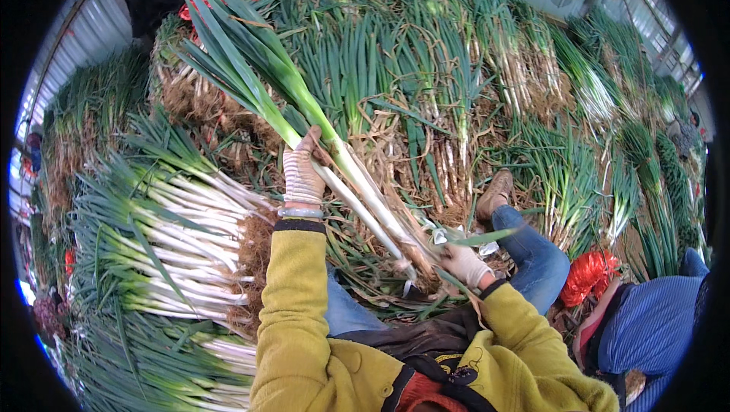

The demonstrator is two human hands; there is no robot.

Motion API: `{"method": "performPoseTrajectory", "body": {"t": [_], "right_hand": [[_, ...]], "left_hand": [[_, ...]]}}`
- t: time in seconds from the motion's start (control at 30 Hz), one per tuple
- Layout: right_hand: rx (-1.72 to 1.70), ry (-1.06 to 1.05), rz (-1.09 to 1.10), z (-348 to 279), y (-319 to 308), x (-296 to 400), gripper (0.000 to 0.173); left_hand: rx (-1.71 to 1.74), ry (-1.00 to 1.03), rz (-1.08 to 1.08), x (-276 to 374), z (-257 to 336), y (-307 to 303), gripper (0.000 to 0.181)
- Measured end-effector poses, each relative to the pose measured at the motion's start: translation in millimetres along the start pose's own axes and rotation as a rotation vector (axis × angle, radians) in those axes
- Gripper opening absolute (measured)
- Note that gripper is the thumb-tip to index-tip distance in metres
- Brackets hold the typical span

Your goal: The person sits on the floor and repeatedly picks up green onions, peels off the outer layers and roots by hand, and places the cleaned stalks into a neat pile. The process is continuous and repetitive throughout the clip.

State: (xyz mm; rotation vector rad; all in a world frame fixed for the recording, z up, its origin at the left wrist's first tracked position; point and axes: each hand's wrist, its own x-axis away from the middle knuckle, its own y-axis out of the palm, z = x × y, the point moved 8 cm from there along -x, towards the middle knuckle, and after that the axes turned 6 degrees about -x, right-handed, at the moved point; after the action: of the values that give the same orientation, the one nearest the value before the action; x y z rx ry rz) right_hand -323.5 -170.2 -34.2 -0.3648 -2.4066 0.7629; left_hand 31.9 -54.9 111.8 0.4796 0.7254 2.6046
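Note:
My left hand [303, 175], in a striped knit glove, grips two large green onion stalks [365, 195] around the upper part of their white shanks. Their broad green leaves fan out to the upper left. The rooted ends slant down over my lap, one with brown, dirty fibres. By those roots, my right hand [465, 265], in a pale glove, pinches a loose outer leaf [485, 237]; its fingertips are partly hidden. Left of my left arm lies a heap of pale green onions [188, 235], their roots turned towards me.
Unpeeled green onions [422, 98] stand packed in front of me. Leaf scraps [353, 252] cover the floor around my legs. Beside my bent knee sits a bundle of red plastic twine [590, 276]. A person in blue striped clothing [650, 321] is close at right.

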Motion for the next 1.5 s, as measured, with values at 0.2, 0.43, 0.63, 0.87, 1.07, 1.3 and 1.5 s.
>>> {"method": "performPoseTrajectory", "body": {"t": [0.2,0.43,0.63,0.87,1.07,1.3,1.5], "right_hand": [[0.425,0.234,-0.222,82.3,18.3,16.2,0.049],[-0.546,-0.340,-0.091,-128.0,-1.8,-22.0,0.067],[-0.634,-0.223,-0.067,-155.6,20.5,-17.1,0.055],[-0.477,-0.232,0.139,-135.2,26.9,-24.3,0.040],[-0.283,-0.212,0.172,-148.1,9.3,-8.3,0.039],[-0.484,-0.238,0.246,-138.3,8.2,-11.0,0.047],[-0.852,-0.076,0.147,-133.5,9.2,-16.2,0.026]], "left_hand": [[-0.030,0.065,-0.047,-5.2,15.7,-17.3,0.019],[0.177,-0.129,-0.207,7.4,-16.4,3.5,0.020],[-0.053,-0.107,-0.197,7.7,-11.9,-1.6,0.022],[-0.219,-0.078,-0.108,7.8,-21.7,-8.1,0.026],[-0.305,-0.045,-0.094,0.8,-24.5,-13.7,0.029],[-0.525,0.183,-0.110,3.2,-17.7,-3.6,0.037],[-0.453,-0.019,-0.155,10.5,-35.6,-0.8,0.032]]}}
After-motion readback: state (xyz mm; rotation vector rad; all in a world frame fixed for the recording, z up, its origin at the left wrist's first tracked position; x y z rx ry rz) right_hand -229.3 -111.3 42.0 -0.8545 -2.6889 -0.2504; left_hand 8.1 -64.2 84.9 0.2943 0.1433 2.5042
